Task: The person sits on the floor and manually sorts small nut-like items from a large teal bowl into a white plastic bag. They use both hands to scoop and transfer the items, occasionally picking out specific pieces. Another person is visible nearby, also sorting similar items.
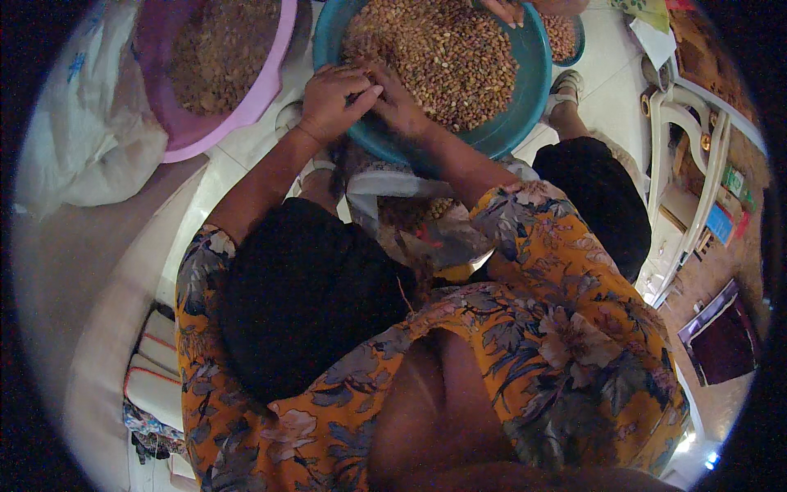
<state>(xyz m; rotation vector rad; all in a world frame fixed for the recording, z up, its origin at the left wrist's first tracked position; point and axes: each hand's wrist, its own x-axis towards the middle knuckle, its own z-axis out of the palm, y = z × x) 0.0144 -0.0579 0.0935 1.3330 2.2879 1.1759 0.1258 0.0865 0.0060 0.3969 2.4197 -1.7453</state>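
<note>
A teal basin (533, 80) holds a heap of small brown and tan nuts or beans (455, 67). My left hand (337, 101) is at the basin's near left edge, its fingers curled and its thumb pointing to the right. Against it lies my right hand (393, 101), over the basin's near wall, with bent fingers meeting those of the left. Whether anything small is between the fingers is hidden. Another person's hand (504, 11) reaches over the basin's far right part. Below the basin, between my knees, sits an open bag (393, 184) with similar brown pieces inside.
A pink-purple tub (273, 80) with brown material stands at the left, beside a whitish sack (92, 141). Past the teal basin is a small green container (577, 52) of pinkish nuts or beans. A white chair-like frame (707, 166) stands at the right.
</note>
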